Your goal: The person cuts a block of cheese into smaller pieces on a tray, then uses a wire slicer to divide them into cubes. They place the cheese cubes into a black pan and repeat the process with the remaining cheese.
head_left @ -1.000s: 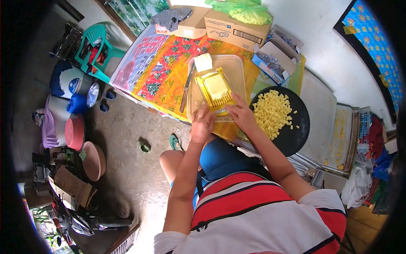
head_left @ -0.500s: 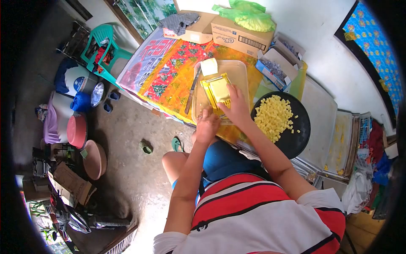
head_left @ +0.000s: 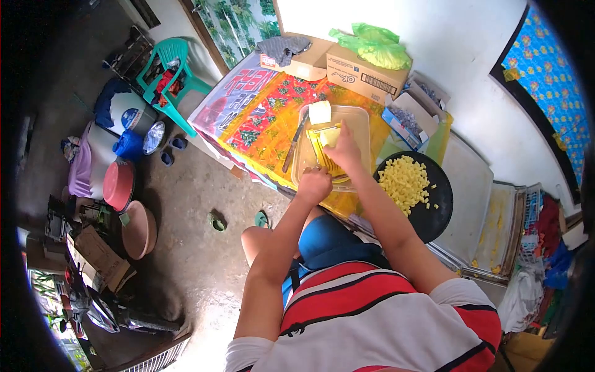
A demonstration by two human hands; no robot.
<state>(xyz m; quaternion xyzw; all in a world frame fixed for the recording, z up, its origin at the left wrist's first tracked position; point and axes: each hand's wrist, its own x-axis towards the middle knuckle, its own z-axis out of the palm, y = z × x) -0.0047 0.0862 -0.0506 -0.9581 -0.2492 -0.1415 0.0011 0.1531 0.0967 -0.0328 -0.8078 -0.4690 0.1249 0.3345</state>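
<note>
In the head view a clear plastic tray [head_left: 364,133] holds a yellow slatted cutter [head_left: 313,142]. My left hand [head_left: 315,184] is closed in a fist at the cutter's near left corner; its grip is partly hidden. My right hand [head_left: 344,152] grips a pale yellow block [head_left: 330,136] on top of the cutter, with the fingers over its right side. Another pale block [head_left: 320,112] lies at the far end of the tray. A knife [head_left: 294,144] lies along the tray's left edge.
A black round pan [head_left: 441,216] with many small yellow cubes [head_left: 403,180] stands to the right. Cardboard boxes [head_left: 353,71] and a green plastic bag [head_left: 375,46] sit at the table's back. A green chair [head_left: 170,77] and basins [head_left: 119,186] are at left.
My left hand has closed into a tighter fist near the cutter's corner. My right hand has shifted slightly and covers more of the block. The whole view has shifted a little.
</note>
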